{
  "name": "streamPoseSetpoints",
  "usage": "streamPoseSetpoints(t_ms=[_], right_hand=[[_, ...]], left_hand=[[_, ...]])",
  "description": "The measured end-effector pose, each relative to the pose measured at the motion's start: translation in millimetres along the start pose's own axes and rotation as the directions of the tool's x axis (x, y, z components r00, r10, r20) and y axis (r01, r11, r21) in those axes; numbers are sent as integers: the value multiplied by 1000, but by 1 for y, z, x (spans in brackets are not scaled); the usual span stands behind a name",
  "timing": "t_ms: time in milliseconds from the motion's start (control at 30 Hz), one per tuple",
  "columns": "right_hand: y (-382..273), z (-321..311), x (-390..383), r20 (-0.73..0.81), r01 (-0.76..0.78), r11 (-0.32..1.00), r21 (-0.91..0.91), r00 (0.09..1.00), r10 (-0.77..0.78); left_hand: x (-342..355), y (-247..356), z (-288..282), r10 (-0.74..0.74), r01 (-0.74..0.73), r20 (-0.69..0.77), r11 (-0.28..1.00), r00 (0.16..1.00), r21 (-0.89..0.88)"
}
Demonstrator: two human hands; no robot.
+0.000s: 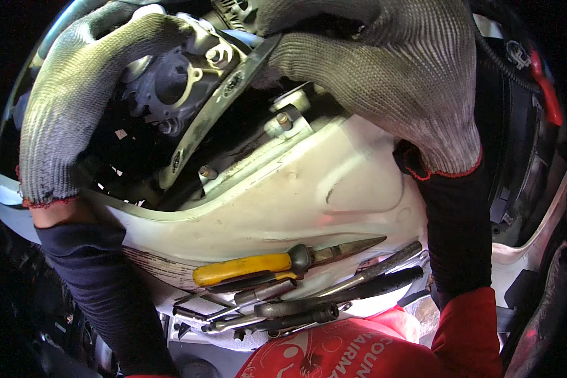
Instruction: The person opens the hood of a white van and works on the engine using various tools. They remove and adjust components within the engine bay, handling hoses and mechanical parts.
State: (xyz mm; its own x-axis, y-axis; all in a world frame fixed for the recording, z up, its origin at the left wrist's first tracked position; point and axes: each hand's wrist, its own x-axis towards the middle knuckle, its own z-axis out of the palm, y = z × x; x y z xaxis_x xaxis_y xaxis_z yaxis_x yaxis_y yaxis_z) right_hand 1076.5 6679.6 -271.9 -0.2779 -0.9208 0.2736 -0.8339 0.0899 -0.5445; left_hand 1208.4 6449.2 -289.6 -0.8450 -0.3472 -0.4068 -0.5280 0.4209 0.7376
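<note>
My left hand (pixel 75 94), in a grey knit glove with a red cuff edge, reaches over the upper left of an engine bay. Its curled fingers meet at the top of a grey cast-metal housing (pixel 164 85) with a round opening; what they pinch is hidden. Gloved the same way, my right hand (pixel 390 69) is bent at the top, fingers closed beside a dark ribbed metal part (pixel 233 9). What it grips cannot be made out. A long flat metal bracket (pixel 223 94) slants down-left from its fingertips.
A pale body panel (pixel 283 201) crosses the middle. On its near edge lie yellow-handled pliers (pixel 246 268), a socket (pixel 264 293), a ratchet (pixel 340 302) and other tools. Two bolts (pixel 285 120) stand on a bracket. A red-covered cable end (pixel 545 88) is at the right.
</note>
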Motion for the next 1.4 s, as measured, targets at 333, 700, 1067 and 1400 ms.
streamPoseSetpoints(t_ms=[333,700,1067,1400], right_hand=[[23,4,4,208,-73,955,289,978,12],[17,-13,17,429,-195,981,-15,885,182],[15,-18,32,618,-197,974,-110,754,222],[30,10,60,913,-238,964,-123,354,203]], left_hand=[[-4,-4,5,-90,95,39,983,995,-158],[-13,10,5,20,-15,-42,993,999,120],[-20,10,8,160,-114,-230,973,960,203],[-19,1,10,230,-181,-244,962,942,206]])
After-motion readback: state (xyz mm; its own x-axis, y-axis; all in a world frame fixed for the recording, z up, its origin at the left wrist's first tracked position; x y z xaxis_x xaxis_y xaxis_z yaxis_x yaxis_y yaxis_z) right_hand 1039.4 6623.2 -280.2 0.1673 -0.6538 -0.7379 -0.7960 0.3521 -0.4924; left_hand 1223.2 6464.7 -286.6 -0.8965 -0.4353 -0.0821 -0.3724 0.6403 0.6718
